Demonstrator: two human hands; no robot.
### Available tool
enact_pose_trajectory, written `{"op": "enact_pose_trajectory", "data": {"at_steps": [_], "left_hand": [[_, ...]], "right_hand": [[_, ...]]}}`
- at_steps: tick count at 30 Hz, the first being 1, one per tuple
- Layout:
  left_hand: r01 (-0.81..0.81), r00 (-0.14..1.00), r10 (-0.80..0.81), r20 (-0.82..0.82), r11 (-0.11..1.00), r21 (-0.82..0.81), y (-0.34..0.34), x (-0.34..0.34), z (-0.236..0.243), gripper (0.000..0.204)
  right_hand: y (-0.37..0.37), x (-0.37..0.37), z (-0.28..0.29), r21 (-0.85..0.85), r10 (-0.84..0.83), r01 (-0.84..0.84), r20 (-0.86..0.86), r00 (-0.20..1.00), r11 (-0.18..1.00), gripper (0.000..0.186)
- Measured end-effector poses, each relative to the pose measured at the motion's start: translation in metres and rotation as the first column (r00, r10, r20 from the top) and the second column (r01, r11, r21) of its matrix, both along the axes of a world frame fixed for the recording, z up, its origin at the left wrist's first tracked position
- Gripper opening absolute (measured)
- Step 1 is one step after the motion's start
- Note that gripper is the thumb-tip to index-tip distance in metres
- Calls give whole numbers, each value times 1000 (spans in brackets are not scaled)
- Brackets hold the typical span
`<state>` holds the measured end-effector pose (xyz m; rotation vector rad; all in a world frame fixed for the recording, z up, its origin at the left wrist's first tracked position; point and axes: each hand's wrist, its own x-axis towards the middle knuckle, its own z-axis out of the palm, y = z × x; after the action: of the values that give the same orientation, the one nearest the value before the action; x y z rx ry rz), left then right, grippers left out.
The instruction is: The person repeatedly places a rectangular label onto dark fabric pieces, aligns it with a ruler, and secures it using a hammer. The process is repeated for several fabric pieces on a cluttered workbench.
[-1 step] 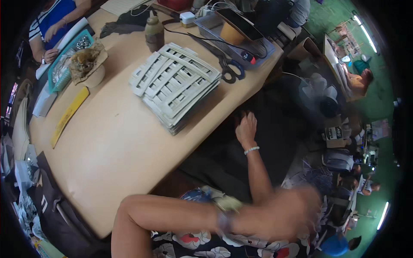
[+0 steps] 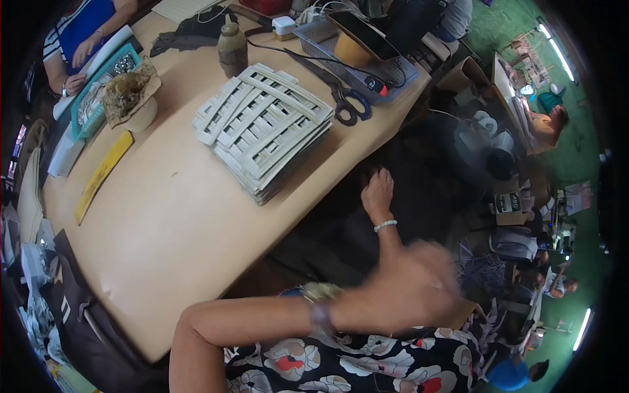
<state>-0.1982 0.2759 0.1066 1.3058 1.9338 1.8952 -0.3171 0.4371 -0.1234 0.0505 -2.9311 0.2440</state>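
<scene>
My left arm reaches across my body from the lower left, a band at its wrist. At its end my left hand (image 2: 416,285) is smeared by motion, so its fingers cannot be made out. It passes in front of my right forearm. Beyond it, my right hand (image 2: 377,195), with a pale beaded bracelet, is at dark material (image 2: 334,229) below the table edge. Its fingers are bent; whatever they hold is lost in the dark. On the table nearby lies a stack of off-white woven strip panels (image 2: 265,124).
Scissors (image 2: 345,105) lie behind the stack, beside a clear plastic tray (image 2: 409,77) and a squeeze bottle (image 2: 232,49). Farther left are a yellow strip (image 2: 101,177), a teal basket (image 2: 85,118) and a cup with a brown lump (image 2: 141,118). Another person's hand (image 2: 75,84) rests at far left.
My left hand has swung up and slightly left, nearer my right forearm. My right hand stays in nearly the same place.
</scene>
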Motion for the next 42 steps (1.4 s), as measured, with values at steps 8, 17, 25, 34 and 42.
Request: {"op": "enact_pose_trajectory", "data": {"at_steps": [8, 17, 25, 34, 42], "left_hand": [[-658, 398, 916, 50, 323, -681, -38, -27, -258, 46], [-622, 109, 799, 591, 518, -586, -102, -3, -350, 43], [-639, 41, 708, 705, 561, -526, -121, 4, -335, 37], [-732, -53, 248, 967, 649, -206, -58, 26, -266, 32], [-762, -110, 697, 709, 399, -510, -44, 38, -185, 50]], "right_hand": [[39, -32, -27, -96, -34, 28, -66, 997, 995, 41], [30, -22, -43, -157, -119, 110, -52, 991, 981, 44], [27, -23, -42, -140, -99, 88, -73, 992, 986, 43], [40, -22, -42, -501, -180, 60, -194, 964, 863, 32], [-11, 49, 46, -709, -58, -111, -210, 976, 697, 24]]}}
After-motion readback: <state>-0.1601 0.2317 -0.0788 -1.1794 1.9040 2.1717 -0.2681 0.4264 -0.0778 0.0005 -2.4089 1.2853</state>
